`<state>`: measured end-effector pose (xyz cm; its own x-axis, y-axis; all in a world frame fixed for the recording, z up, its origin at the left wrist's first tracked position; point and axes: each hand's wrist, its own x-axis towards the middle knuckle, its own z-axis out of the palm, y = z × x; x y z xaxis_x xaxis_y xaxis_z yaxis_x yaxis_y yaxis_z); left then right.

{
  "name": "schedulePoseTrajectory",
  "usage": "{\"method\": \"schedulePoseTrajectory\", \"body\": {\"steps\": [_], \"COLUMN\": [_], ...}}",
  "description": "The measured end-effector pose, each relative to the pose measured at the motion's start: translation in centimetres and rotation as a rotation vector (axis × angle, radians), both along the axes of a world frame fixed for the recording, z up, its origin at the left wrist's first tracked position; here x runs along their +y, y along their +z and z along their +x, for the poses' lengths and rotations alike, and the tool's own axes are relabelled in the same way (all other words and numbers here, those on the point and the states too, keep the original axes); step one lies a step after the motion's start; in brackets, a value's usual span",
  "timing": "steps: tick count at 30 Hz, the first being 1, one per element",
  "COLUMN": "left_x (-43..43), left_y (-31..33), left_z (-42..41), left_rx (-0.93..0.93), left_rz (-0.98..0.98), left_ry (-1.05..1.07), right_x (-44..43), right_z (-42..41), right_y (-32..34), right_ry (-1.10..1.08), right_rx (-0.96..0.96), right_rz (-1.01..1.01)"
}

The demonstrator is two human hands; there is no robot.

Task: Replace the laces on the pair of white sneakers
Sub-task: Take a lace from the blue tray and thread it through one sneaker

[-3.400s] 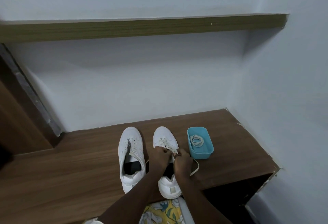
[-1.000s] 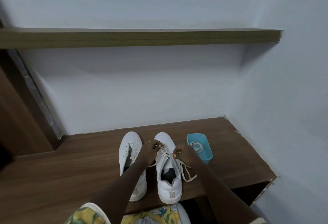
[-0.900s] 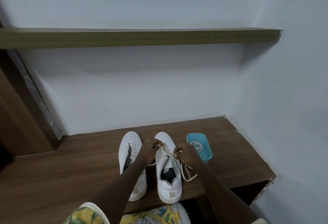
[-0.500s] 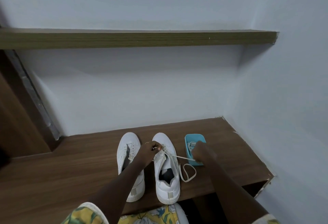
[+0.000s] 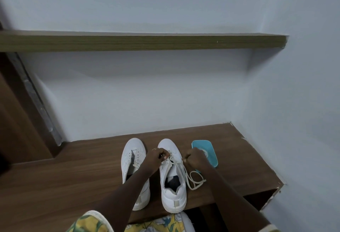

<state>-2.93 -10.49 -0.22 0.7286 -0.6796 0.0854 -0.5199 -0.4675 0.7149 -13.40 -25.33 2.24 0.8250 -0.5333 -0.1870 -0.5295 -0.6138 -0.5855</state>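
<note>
White lace (image 5: 186,174) crosses the right sneaker (image 5: 173,191), whose toe points away. Left hand (image 5: 156,158) pinches it at the eyelets; right hand (image 5: 195,158) grips it just beside, hands apart

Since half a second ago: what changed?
Right hand, pinching the lace, drew back from over the teal box toward the right sneaker. Left hand still pinches the lace at the eyelets. Left sneaker and box stayed put.

The left sleeve (image 5: 88,222) is short, yellow with a green leaf print and a cream-white hem band. Only the cream hem of the right sleeve (image 5: 269,229) shows. The forearms are bare. The floral garment (image 5: 158,225) between them is yellow, blue and white.
</note>
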Motion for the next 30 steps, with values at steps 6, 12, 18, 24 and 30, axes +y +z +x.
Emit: {"method": "schedulePoseTrajectory", "body": {"steps": [6, 12, 18, 24, 30], "left_x": [0.3, 0.6, 0.5, 0.6, 0.0], "left_y": [0.1, 0.0, -0.8, -0.9, -0.6], "left_z": [0.3, 0.3, 0.3, 0.2, -0.2], "left_rx": [-0.026, -0.028, -0.060, -0.026, -0.027], "left_rz": [0.042, 0.102, 0.102, 0.091, 0.110], "left_ry": [-0.030, -0.112, -0.096, -0.064, -0.075], "right_x": [1.2, -0.6, -1.2, -0.3, 1.4], "right_z": [0.0, -0.9, -2.9, -1.6, 0.1], "right_y": [-0.6, -1.3, -1.1, -0.8, -0.9], "right_ry": [-0.022, -0.097, -0.244, -0.266, -0.027], "right_rx": [-0.136, 0.030, 0.248, 0.219, -0.001], "right_rz": [0.183, 0.053, -0.222, -0.258, -0.002]}}
